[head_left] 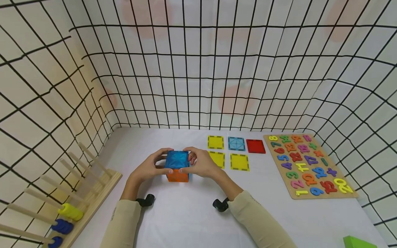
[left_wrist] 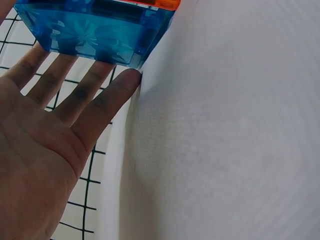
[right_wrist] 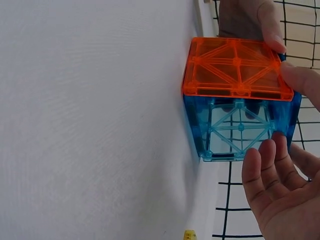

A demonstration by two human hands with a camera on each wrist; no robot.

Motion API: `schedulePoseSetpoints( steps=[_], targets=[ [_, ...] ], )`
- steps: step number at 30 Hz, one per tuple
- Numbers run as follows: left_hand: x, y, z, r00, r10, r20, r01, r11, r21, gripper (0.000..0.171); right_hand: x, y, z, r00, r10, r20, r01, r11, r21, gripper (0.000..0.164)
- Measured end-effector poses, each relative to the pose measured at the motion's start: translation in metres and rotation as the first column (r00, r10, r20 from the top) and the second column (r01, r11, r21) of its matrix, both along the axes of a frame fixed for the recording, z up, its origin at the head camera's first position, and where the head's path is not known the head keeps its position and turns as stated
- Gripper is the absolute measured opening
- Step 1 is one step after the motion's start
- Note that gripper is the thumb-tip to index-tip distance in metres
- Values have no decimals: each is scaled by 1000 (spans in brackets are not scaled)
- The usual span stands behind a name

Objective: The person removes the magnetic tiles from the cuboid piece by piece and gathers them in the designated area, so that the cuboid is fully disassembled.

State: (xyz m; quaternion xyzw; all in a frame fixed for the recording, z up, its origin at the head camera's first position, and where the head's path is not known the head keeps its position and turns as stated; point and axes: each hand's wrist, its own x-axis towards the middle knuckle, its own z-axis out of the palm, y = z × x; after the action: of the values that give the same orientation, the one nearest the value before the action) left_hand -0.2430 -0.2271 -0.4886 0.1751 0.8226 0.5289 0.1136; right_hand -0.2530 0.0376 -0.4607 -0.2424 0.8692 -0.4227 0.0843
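Note:
A cube of translucent magnetic tiles (head_left: 177, 160) stands on the white cloth between both hands. Its top is blue, and an orange tile (right_wrist: 235, 70) forms the side nearest the person. A light-blue tile (right_wrist: 220, 131) makes up the right side. The left hand (head_left: 147, 168) holds the cube from the left, thumb at the front top corner and index finger at the back one. From the right, the right hand (head_left: 203, 164) holds the matching corners with thumb and index finger; its other fingers bend beside the light-blue side. The far side of the cube is hidden.
Yellow tiles (head_left: 240, 162), a light-blue tile (head_left: 236, 144) and a red tile (head_left: 255, 146) lie right of the cube. Farther right is a number puzzle board (head_left: 297, 172). A wooden peg rack (head_left: 93, 203) stands left, a green block (head_left: 358, 242) front right. Black-lined walls surround the table.

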Motion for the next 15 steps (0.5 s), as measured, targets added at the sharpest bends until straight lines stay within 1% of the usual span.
schedulePoseSetpoints(
  steps=[4, 11, 15],
  targets=[
    [-1, 0, 1, 1000, 2, -2, -2, 1000, -13, 88, 0, 1, -1, 1000, -10, -4, 10, 1000, -19, 77],
    [0, 1, 1, 1000, -7, 1, 7, 1000, -8, 88, -1, 2, -7, 999, -33, -15, 32, 999, -41, 76],
    [1, 1, 1, 1000, 1, 9, -1, 1000, -4, 88, 0, 2, -9, 999, -35, -26, 33, 997, -64, 76]
  ],
)
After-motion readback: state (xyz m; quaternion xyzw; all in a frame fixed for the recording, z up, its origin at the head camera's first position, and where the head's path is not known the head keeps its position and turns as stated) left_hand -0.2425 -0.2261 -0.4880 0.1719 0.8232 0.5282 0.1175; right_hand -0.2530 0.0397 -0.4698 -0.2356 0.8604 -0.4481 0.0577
